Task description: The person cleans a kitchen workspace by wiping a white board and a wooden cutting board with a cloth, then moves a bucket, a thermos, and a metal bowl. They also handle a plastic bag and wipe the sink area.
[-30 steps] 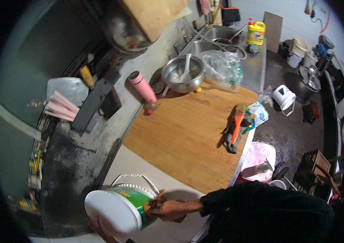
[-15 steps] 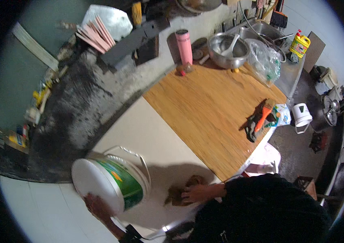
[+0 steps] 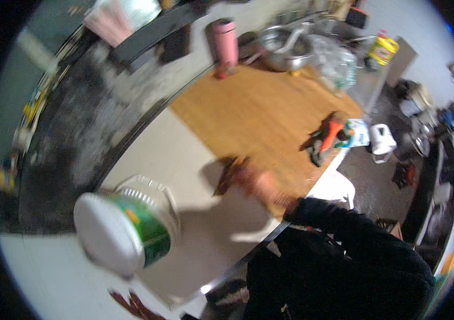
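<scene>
My right hand (image 3: 259, 184), blurred by motion, grips a brown cloth (image 3: 226, 180) over the pale countertop (image 3: 152, 144), by the edge of the wooden board (image 3: 259, 106). At the lower left, my left hand (image 3: 135, 306) is empty with its fingers apart, a short way below the bucket. That white bucket (image 3: 107, 234), with a lid and a green label, lies on its side at the left end of the countertop.
On the board's right corner lie a dark glove (image 3: 317, 152) and an orange-handled brush (image 3: 332, 133). A pink flask (image 3: 226, 45), a steel bowl (image 3: 285, 56) and a clear plastic bag (image 3: 333, 64) stand along the back. A white pail (image 3: 381, 140) is beyond the right edge.
My right hand has carried the cloth up and away from the near edge toward the board. My left hand has come off the bucket and dropped lower. The whole view has shifted.
</scene>
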Demonstrator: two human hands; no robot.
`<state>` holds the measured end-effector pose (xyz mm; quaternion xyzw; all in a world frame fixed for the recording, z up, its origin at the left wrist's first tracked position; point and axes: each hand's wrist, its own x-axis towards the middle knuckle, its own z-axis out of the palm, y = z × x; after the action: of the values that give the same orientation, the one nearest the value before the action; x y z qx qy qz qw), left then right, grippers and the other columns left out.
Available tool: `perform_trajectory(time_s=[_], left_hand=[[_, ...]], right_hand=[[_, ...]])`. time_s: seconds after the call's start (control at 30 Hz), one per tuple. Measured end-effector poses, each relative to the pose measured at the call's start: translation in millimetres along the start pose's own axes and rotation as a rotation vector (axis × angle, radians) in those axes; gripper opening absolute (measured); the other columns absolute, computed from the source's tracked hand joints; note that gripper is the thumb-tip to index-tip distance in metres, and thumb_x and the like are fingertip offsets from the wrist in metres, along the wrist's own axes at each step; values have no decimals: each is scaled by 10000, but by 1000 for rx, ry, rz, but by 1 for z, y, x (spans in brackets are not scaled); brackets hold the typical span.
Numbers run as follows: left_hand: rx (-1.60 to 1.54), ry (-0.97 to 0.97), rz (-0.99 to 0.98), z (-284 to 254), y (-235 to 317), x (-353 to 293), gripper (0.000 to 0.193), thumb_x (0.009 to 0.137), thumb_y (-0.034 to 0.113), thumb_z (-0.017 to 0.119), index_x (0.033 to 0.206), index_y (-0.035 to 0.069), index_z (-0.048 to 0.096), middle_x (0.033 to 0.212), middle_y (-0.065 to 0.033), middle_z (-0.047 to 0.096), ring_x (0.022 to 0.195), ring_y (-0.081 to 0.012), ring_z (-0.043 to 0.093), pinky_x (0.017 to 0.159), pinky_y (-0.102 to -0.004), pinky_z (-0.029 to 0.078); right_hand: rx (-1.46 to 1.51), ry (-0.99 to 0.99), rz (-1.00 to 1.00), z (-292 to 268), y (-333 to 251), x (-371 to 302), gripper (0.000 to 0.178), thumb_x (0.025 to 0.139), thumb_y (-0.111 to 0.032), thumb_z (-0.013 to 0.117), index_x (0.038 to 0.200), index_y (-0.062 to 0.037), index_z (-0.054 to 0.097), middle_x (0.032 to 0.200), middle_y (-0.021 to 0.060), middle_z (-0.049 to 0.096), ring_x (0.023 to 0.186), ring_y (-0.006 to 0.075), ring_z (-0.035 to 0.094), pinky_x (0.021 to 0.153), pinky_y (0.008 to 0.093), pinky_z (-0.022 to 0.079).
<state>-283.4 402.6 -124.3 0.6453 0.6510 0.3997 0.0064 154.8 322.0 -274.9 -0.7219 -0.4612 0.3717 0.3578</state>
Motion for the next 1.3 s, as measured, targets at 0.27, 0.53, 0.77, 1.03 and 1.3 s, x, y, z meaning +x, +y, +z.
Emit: perform_trajectory(time_s=[0.27, 0.53, 0.77, 1.03, 1.3], left_hand=[[-479, -332, -160, 92, 28, -59, 543, 845, 227, 565, 1343, 123, 373, 1311, -115, 426, 1166, -239, 443, 832, -356, 472], [-687, -766, -451, 152, 10, -79, 527, 844, 232, 558, 1328, 111, 386, 1297, -111, 436, 1125, -227, 478, 783, -340, 491], [-819, -947, -105, 168, 84, -68, 527, 754, 43, 556, 1262, 29, 418, 1241, -130, 460, 1034, -234, 531, 738, -320, 497], [-702, -1195, 641, 273, 280, -147, 825, 709, 232, 733, 1384, 93, 279, 1424, -198, 224, 1308, -384, 216, 1037, -475, 258], [-585, -1111, 836, 340, 296, -159, 478, 575, -21, 661, 1016, 102, 523, 1114, -119, 497, 992, -352, 477, 843, -415, 422]], right_hand=[[-508, -521, -920, 176, -4, -80, 157, 830, -187, 465, 875, -73, 564, 1007, 100, 531, 883, 253, 521, 766, 377, 448], [-669, 380, -440, 26, 42, -27, 222, 748, -204, 558, 945, -100, 562, 985, 91, 503, 956, 283, 515, 755, 376, 486], [-483, 583, -233, -93, 16, -46, 466, 703, -182, 660, 1151, -157, 536, 1085, 129, 496, 954, 327, 474, 794, 446, 401], [-344, 673, -192, -92, 38, -106, 423, 687, -92, 658, 1096, -111, 553, 1031, 133, 509, 959, 342, 486, 785, 415, 428], [-384, 789, -52, -79, 93, -116, 233, 681, -92, 607, 912, -63, 591, 882, 102, 516, 817, 323, 509, 661, 398, 441]])
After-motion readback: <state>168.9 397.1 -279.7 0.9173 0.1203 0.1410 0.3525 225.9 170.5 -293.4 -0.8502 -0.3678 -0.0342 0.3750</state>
